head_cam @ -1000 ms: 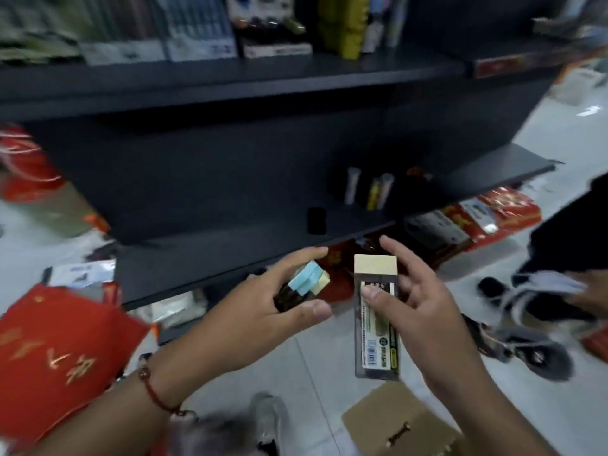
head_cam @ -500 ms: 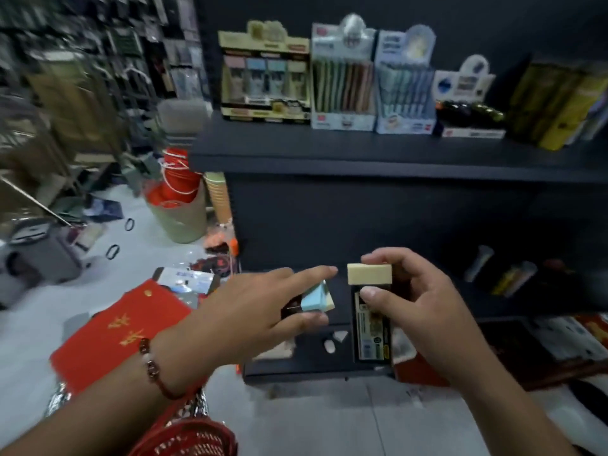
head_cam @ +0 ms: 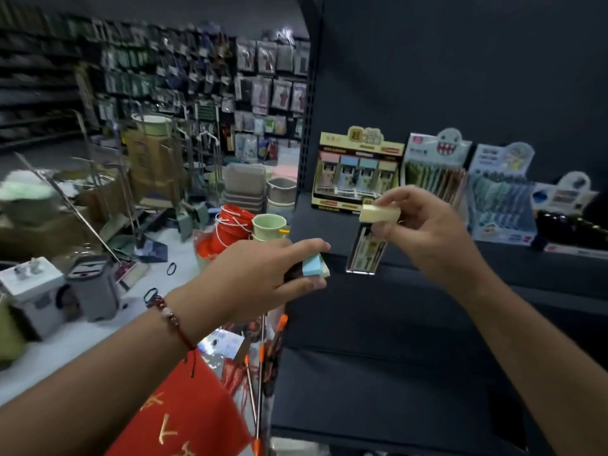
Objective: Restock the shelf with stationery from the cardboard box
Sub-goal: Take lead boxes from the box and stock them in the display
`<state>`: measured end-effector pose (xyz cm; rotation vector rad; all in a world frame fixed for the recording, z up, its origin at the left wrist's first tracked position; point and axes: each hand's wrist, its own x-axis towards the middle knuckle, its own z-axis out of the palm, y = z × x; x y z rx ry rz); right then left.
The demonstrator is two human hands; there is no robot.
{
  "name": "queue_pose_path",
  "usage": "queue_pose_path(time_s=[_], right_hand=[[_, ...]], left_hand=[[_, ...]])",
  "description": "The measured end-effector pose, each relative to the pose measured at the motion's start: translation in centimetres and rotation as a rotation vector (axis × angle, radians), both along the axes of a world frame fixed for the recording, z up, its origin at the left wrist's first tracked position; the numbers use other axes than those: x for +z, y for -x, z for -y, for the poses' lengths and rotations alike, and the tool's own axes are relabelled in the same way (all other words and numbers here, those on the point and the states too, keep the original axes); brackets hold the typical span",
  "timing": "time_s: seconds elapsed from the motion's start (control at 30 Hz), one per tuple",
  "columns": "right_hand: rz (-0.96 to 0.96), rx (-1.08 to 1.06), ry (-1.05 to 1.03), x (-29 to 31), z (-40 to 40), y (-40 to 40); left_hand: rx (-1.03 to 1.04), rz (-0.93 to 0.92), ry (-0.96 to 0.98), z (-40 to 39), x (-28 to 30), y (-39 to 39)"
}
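Right hand (head_cam: 424,232) pinches a cream-capped, flat clear-and-black stationery pack (head_cam: 368,241) toward its matching yellow display box (head_cam: 358,174) on the dark shelf (head_cam: 329,225); left hand (head_cam: 263,274) grips 2 blue- and cream-capped packs (head_cam: 314,266) in reserve.

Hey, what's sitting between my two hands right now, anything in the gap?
In the head view, nothing lies between the left hand and the right hand; only the dark shelf edge shows behind. Each hand holds its own packaged item.
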<state>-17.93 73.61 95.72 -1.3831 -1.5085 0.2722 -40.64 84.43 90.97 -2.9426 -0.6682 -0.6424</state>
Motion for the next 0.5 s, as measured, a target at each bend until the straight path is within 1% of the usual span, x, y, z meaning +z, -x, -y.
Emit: queue_pose_path(time_s=[0.13,0.3,0.4,0.5], right_hand=[[0.034,-0.067,-0.085,1.9,-5.8,-3.3],[-0.004,-0.209,-0.156,2.7,-12.4,-9.2],[0.035,-0.369,-0.155,2.6,-15.7,-13.0],[0.064,-0.507,-0.155,2.1,-18.1,-15.7]], left_hand=[[-0.018,0.018,-0.025,-5.2,0.4,-3.5],[-0.105,0.056,-0.063,-11.5,1.0,-10.5],[-0.177,0.059,-0.108,-15.4,1.3,-14.9],[-0.228,-0.008,-0.137,-18.5,1.9,-18.9]])
